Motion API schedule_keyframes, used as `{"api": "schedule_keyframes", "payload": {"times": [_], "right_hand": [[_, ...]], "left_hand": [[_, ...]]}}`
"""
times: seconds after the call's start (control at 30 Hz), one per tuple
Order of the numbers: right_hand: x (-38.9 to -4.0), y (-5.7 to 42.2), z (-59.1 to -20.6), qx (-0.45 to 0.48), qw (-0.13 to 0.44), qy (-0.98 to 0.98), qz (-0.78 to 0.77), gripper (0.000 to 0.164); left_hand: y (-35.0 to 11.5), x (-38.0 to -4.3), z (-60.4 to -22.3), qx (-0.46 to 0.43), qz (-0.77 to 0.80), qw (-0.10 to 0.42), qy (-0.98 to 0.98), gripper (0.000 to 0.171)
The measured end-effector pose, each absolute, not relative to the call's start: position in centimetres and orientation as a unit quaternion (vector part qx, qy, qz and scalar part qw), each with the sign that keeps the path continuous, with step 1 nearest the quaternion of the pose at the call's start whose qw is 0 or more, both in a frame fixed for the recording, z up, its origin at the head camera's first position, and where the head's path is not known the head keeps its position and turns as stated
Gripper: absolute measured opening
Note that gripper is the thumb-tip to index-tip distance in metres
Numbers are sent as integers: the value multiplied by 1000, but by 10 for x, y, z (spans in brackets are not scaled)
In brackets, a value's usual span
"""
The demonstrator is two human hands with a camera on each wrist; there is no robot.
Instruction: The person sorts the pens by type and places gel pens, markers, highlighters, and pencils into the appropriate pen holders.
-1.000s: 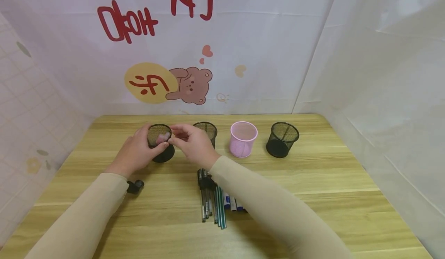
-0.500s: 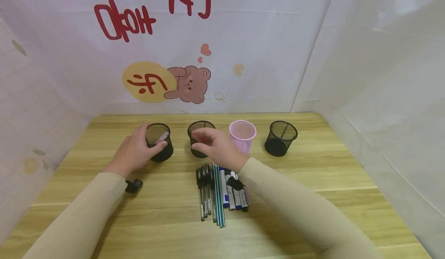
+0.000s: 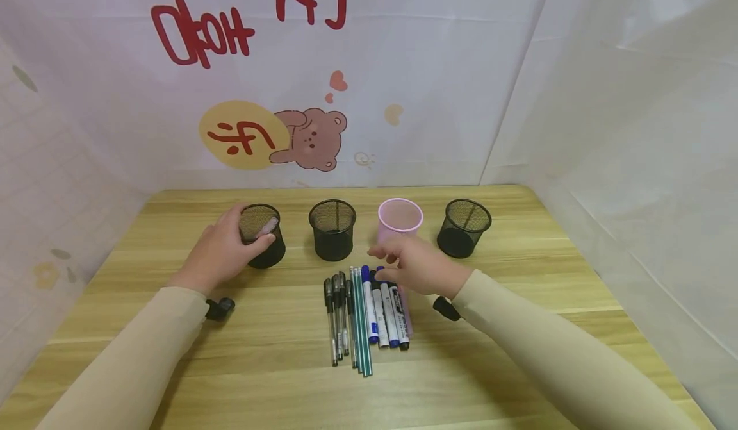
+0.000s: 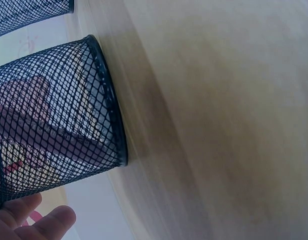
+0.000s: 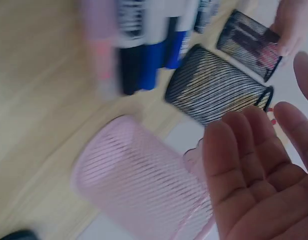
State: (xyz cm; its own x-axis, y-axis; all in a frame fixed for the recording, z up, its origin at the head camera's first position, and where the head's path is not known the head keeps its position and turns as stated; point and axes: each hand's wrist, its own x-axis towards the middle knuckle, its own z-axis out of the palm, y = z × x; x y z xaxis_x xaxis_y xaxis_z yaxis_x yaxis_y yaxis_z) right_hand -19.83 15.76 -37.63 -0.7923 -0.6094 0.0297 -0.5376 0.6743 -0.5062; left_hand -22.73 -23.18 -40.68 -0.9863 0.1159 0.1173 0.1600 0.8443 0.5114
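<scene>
My left hand (image 3: 221, 247) grips the leftmost black mesh pen cup (image 3: 268, 255) near its rim, thumb on the near side. Inside that cup leans a pinkish marker (image 4: 48, 137), seen through the mesh in the left wrist view. My right hand (image 3: 419, 264) holds nothing; its fingers are relaxed, over the upper ends of a row of whiteboard markers (image 3: 385, 321) and just in front of the pink mesh pen cup (image 3: 400, 217). A pink marker (image 5: 99, 30) lies at the right end of that row, partly hidden by the hand in the head view.
Two more black mesh cups, one left of the pink cup (image 3: 333, 241) and one at the far right (image 3: 461, 238), stand in the same row. Black-capped gel pens (image 3: 337, 314) and green striped pencils (image 3: 361, 337) lie beside the markers. A printed white curtain (image 3: 438, 97) hangs behind the table.
My right hand has drawn away from the leftmost cup and moved right, past the second cup, to the markers and pink cup. The left hand has stayed at its cup.
</scene>
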Motion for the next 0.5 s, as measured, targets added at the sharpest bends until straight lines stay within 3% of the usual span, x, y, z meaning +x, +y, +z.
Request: {"api": "schedule_keyframes", "payload": {"times": [0.5], "right_hand": [[-197,197,-404,-280,129,938,-158,55]], "left_hand": [[-232,-227,-407,-74,-266,43,-960,92]]}}
